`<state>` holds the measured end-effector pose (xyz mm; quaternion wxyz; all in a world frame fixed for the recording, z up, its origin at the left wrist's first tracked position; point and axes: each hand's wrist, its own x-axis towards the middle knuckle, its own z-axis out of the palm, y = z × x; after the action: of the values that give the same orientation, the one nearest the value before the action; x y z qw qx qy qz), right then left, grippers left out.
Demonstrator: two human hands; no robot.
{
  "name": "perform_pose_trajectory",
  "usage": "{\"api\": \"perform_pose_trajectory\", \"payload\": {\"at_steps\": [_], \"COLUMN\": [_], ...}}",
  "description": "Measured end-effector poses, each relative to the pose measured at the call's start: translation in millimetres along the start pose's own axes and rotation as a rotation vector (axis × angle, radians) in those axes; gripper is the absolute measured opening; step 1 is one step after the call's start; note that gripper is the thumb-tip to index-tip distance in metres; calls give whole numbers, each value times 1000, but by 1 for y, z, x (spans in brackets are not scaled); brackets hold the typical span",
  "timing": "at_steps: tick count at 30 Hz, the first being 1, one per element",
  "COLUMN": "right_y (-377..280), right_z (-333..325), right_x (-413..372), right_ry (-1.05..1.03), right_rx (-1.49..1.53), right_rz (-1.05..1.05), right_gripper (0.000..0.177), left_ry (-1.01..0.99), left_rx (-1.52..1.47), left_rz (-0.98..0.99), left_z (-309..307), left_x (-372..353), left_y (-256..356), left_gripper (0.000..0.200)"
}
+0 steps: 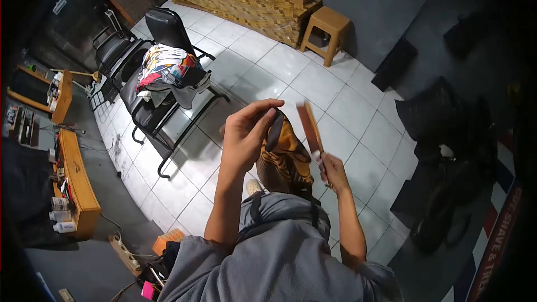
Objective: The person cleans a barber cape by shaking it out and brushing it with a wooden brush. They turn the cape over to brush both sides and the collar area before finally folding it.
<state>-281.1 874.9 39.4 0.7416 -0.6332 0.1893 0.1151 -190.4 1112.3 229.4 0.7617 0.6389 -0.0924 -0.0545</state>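
Note:
My left hand [246,140] is raised at the middle, thumb and fingers pinched on a dark strip [274,132] that hangs below the fingertips. To its right, my right hand [334,173] is closed round the lower end of a flat brown brush-like tool [309,126], which points up and is slightly blurred. The tool and the strip are apart. Brown-and-black patterned cloth [285,162] lies behind and below the strip, above my grey shirt [279,251].
A black chair [168,28] and a seat heaped with colourful cloth [165,70] stand at the upper left. Behind are a patterned bench [240,8] and a brown stool [329,21]. Wooden shelves [78,173] line the left wall; a black padded chair [430,112] is at right.

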Motion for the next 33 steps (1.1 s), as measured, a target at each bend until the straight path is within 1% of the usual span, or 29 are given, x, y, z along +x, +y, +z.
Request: {"api": "perform_pose_trajectory", "payload": {"at_steps": [2, 4, 5, 6, 7, 8, 9, 11, 12, 14, 15, 16, 18, 19, 21, 22, 23, 24, 25, 26, 27, 29, 30, 31, 32, 33], "right_y": [-55, -79, -76, -71, -63, -52, -36, 9, 39, 130, 164, 181, 183, 181, 199, 183, 162, 108, 68, 27, -30, -98, -112, -109, -105, -100], "right_z": [31, 56, 64, 66, 68, 69, 66, 46, 30, -16, -38, -52, -61, -65, -78, -70, -68, -49, -34, -20, -1, 24, 31, 32, 34, 39], "right_x": [-21, -35, -36, -36, -32, -29, -24, -6, 3, 25, 24, 23, 15, 13, 31, 29, 33, 28, 23, 17, 2, -27, -36, -38, -40, -42], "right_ry": [-143, -256, -225, -267, -310, -355, -313, -359, -378, -342, -346, -341, -253, -204, -65, 5, 29, 83, 87, 16, -40, -163, -208, -321, -435, -441], "right_rx": [241, 345, 287, 278, 267, 257, 142, -120, -249, -565, -923, -1275, -1268, -1256, -1280, -1288, -991, -698, -407, -176, 41, 190, 260, 294, 325, 346], "right_rz": [-114, -243, -268, -229, -188, -143, -78, 41, 102, 324, 136, -70, 242, 398, 189, 90, 200, 299, 212, 66, 94, -66, -128, -201, -275, -137], "right_gripper": [36, 35, 35, 35, 35, 34, 33, 32, 31, 34, 41, 49, 52, 53, 52, 52, 47, 42, 39, 34, 36, 37, 37, 36, 36, 37], "left_ry": [11, 42, 60, 81, 91, 123, 155, 197, 273, 271, 269, 290, 323, 302, 69, -16, -102, -137, -248, -359, -355, -282, -243, -76, -11, 57], "left_rx": [29, 131, 160, 188, 100, 73, 45, -47, -103, -138, -200, -222, -264, -222, -106, -81, -52, 23, 132, 241, 408, 571, 651, 647, 670, 694], "left_rz": [9, 52, 88, 125, 130, 153, 176, 225, 290, 322, 327, 325, 312, 316, 321, 287, 254, 258, 200, 139, 236, 351, 409, 400, 407, 414], "left_z": [11, 16, 21, 23, 24, 21, 17, 5, 8, -1, -1, 0, 2, -1, -12, -9, -6, -7, -12, -17, -16, -11, -7, 3, 6, 7], "left_x": [2, 4, 4, 5, 6, 7, 10, 17, 19, 20, 19, 19, 17, 17, 12, 9, 5, 4, 2, 0, 0, 2, 2, 1, -1, -2], "left_y": [-3, -7, -8, -8, -5, -3, 0, 3, 13, 21, 25, 28, 31, 30, 27, 27, 27, 19, 19, 19, 17, 12, 11, 9, 7, 5], "left_gripper": [19, 20, 20, 20, 21, 21, 22, 24, 21, 22, 23, 24, 25, 34, 42, 48, 54, 56, 58, 61, 58, 53, 51, 43, 42, 41]}}
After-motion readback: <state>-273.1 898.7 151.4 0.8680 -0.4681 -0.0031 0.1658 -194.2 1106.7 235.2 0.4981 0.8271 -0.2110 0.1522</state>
